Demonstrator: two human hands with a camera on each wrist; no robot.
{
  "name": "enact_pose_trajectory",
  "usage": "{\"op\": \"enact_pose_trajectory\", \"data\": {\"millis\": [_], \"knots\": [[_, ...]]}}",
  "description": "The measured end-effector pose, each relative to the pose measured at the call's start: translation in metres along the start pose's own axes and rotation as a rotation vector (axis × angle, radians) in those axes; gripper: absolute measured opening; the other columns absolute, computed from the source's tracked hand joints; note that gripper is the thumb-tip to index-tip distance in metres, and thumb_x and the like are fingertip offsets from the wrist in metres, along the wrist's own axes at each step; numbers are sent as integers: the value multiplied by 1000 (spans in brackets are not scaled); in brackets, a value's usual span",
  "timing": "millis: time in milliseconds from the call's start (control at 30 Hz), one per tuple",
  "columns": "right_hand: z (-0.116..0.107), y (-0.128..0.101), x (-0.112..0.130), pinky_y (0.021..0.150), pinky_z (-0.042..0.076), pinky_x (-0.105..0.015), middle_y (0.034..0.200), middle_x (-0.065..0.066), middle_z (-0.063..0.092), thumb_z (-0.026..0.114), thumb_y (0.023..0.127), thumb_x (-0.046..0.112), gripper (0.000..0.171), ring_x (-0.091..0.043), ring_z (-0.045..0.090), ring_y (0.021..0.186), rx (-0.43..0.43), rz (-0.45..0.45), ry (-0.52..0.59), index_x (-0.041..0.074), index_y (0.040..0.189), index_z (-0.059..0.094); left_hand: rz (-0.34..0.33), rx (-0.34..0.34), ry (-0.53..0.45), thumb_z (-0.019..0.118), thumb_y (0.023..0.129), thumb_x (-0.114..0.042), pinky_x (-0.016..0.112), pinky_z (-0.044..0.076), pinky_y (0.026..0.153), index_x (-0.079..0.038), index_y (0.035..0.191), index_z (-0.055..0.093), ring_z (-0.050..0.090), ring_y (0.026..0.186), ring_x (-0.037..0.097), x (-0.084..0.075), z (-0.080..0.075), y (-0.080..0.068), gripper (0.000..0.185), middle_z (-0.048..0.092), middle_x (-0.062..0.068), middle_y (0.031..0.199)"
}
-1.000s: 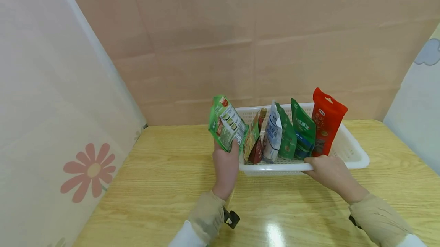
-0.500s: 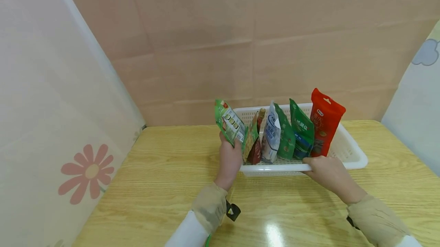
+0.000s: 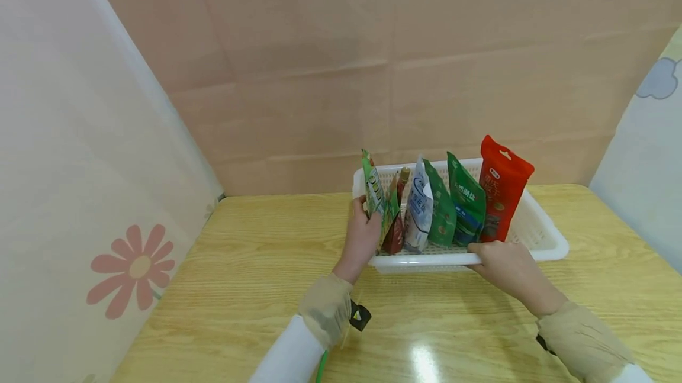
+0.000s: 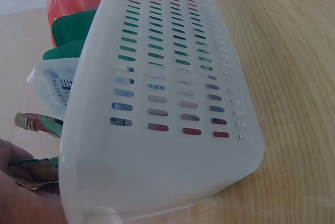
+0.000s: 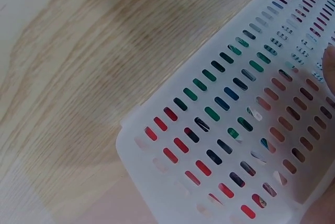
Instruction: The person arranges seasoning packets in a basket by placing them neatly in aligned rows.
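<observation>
A: Green pouch — where is it at this point?

B: Upright at the left end of the white slotted basket, edge-on to the head camera, just beside the small green-and-brown sachet. My left hand grips it low down, fingers curled round its lower edge. Its base is hidden behind my hand, so I cannot tell if it sits on the basket floor.

A: Other hand?

B: My right hand holds the near rim of the basket, fingers hooked over it, below the red pouch. The basket rests on the wooden bench.

A: Row so far?

B: Left to right: the held pouch, the sachet, a white-and-blue pouch, two dark green pouches, then the red one leaning at the right.

A: Step in hand, as judged?

B: Slotting the green pouch into the row; insertion looks nearly done, release not yet.

A: Next move calls for?

B: Seating the base against the basket floor, then easing my left fingers off without tipping it onto the sachet. Right hand should hold the rim steady meanwhile. Risk: the pouch slumps leftward against the end wall.
</observation>
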State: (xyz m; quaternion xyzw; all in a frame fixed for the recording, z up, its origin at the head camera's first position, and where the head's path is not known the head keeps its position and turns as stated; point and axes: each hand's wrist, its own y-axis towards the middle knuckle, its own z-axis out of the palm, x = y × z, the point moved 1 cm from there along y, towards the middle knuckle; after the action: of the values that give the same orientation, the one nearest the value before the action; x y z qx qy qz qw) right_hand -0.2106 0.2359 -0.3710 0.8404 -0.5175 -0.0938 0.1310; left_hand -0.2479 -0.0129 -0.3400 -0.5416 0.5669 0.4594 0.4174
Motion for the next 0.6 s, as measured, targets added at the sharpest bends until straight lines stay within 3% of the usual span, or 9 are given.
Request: {"op": "enact_pose_trajectory", "data": {"millis": [67, 300, 600], "knots": [[0, 0, 0, 46, 41, -31, 54, 5, 51, 82, 70, 21, 21, -10, 42, 48, -6, -2, -1, 16, 72, 62, -24, 18, 43, 32, 97, -22, 36, 51, 74, -5, 144, 28, 61, 100, 27, -2, 1, 0, 50, 56, 26, 129], [0, 0, 0, 45, 41, -30, 55, 5, 51, 83, 70, 21, 22, -10, 42, 48, -8, -5, 5, 16, 73, 62, -28, 70, 184, 30, 98, -24, 49, 43, 102, -4, 149, 21, 51, 126, 34, -7, 5, -4, 56, 48, 25, 140], [1, 0, 0, 46, 42, -31, 56, 5, 54, 83, 69, 22, 21, -10, 43, 48, 7, 4, 9, 16, 74, 63, 24, 62, 373, 52, 92, -8, 48, 50, 91, 0, 146, 26, 60, 115, 36, -9, 14, -9, 60, 56, 27, 130]]}}
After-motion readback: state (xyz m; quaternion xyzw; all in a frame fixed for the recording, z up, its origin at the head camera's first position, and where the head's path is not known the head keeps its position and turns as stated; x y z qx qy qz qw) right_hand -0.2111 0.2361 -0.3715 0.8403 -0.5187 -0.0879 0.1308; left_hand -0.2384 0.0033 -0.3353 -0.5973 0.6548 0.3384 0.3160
